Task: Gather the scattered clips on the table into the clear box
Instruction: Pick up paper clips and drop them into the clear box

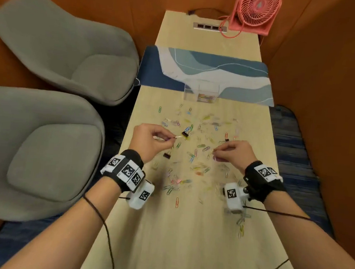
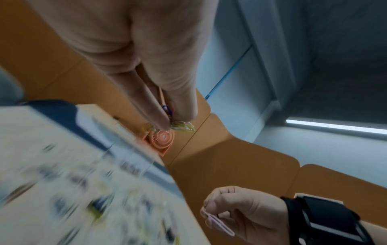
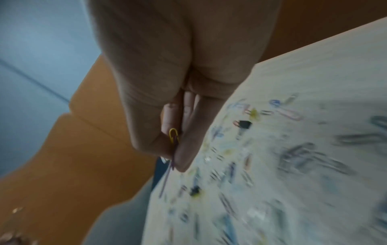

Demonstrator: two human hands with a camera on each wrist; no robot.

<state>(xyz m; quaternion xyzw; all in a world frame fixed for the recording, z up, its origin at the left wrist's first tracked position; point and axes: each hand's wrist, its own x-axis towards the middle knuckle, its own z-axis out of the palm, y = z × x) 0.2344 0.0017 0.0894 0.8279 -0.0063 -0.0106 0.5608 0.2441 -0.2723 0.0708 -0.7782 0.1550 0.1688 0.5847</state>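
Fingers [image 2: 161, 116] of the left hand [image 1: 151, 142] are curled tight w/ thumb against them, pinching a small bunch of paper clips [image 2: 180, 126]: yellow and pale ones stick out past the tips and a purple loop shows betw. the fingers in the left wrist view. Right hand [image 1: 233, 154] is likewise curled; its fingers [image 3: 184, 155] and thumb pinch a yellow clip [image 3: 173, 135] plus a purple one that hangs below the tips, and the left wrist view shows a pink clip [image 2: 220, 224] sticking out of that same hand. Both hands sit above the middle of the wooden table [image 1: 186, 240], left hand on the left side, right hand on the right, well apart. Scattered clips [image 1: 201, 145] in many colours cover the table betw. and around the hands, w/ a few black binder clips [image 1: 185, 133] among them, one just right of the left fingertips. Clear box [image 1: 201, 92] stands farther away, at the near edge of a blue wave-pattern mat [image 1: 214, 74], a few coloured clips already in its bottom. Pink fan [image 1: 255, 11] at the far right corner; two grey chairs [image 1: 59, 44] on the left.
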